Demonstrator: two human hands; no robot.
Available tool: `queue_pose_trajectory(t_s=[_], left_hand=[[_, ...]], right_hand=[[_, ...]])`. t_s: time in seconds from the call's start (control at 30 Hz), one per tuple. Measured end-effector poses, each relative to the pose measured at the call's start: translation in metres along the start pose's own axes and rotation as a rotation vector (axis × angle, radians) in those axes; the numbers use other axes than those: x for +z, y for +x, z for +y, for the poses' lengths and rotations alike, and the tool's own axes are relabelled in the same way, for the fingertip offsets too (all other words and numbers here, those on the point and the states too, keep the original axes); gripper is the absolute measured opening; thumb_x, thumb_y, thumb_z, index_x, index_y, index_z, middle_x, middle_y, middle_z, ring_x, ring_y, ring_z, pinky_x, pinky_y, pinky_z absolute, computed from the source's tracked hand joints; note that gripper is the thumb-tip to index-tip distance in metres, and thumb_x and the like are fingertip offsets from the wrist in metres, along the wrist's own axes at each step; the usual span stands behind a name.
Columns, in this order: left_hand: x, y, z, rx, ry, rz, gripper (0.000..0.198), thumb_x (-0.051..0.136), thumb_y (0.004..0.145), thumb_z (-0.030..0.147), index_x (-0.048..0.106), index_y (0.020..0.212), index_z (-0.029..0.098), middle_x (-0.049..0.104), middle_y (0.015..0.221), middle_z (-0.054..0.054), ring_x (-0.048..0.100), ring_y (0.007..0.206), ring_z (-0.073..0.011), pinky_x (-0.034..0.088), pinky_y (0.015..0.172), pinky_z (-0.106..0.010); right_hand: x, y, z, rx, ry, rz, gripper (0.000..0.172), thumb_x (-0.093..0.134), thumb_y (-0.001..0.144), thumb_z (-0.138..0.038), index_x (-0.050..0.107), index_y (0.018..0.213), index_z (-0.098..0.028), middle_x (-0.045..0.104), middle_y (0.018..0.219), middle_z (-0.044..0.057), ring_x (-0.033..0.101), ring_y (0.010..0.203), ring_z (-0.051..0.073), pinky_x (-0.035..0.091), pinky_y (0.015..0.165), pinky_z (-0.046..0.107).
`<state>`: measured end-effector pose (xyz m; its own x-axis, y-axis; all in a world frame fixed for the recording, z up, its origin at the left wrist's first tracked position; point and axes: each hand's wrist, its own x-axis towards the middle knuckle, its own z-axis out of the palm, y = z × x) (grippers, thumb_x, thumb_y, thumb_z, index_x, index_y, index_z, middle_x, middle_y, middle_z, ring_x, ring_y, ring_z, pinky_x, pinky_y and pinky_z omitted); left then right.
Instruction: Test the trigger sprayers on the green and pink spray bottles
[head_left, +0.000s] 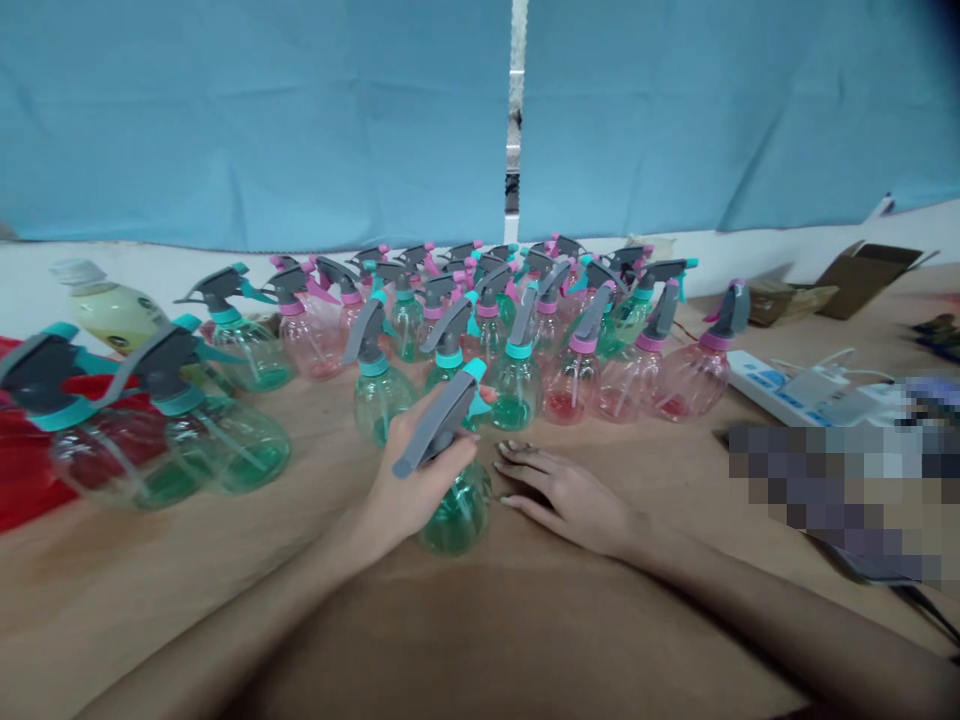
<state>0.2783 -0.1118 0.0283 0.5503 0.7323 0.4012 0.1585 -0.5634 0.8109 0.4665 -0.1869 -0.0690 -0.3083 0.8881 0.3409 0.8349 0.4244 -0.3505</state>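
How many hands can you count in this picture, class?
2: the left hand grips a green spray bottle; the right hand rests flat on the table beside it.

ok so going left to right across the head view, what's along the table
red cloth, near-left green bottle, left hand gripping a green spray bottle, right hand, white power strip, cardboard box

The left hand point(409, 480) covered the neck of the green spray bottle point(454, 515). Well right of that grip, a pixelated patch point(840, 490) hid whatever lay there; far left, a red sheet point(22, 470) ran off the edge.
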Motion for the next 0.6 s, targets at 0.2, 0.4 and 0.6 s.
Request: queue_pose_trajectory(t_s=[0.2,0.4,0.6], left_hand=[[-0.0016,0.0011,-0.0038,0.033,0.008,-0.016,0.022,0.052,0.074,0.022,0.063,0.093,0.025,0.062,0.070,0.002,0.061,0.065,-0.0167,0.046,0.060,-0.028],[-0.0021,0.0039,-0.0002,0.075,0.039,-0.034,0.028,0.050,0.074,0.021,0.062,0.099,0.026,0.061,0.071,0.002,0.058,0.061,-0.0158,0.044,0.057,-0.027],[-0.0030,0.0034,-0.0001,0.075,0.051,-0.058,0.032,0.049,0.076,0.022,0.060,0.105,0.025,0.061,0.068,0.004,0.056,0.059,-0.0140,0.042,0.054,-0.025]], right_hand=[[-0.0010,0.0003,-0.0001,0.004,-0.001,-0.008,0.045,0.043,0.093,-0.040,0.051,0.130,-0.015,0.051,0.136,0.011,0.041,0.130,0.021,0.035,0.109,0.042],[-0.0012,0.0004,0.0006,-0.010,0.007,0.000,0.043,0.043,0.094,-0.040,0.051,0.129,-0.017,0.052,0.134,0.010,0.043,0.129,0.021,0.036,0.108,0.044],[0.0002,0.0001,0.0024,-0.024,-0.005,0.004,0.044,0.043,0.093,-0.041,0.051,0.130,-0.017,0.053,0.134,0.011,0.043,0.129,0.022,0.036,0.108,0.043]])
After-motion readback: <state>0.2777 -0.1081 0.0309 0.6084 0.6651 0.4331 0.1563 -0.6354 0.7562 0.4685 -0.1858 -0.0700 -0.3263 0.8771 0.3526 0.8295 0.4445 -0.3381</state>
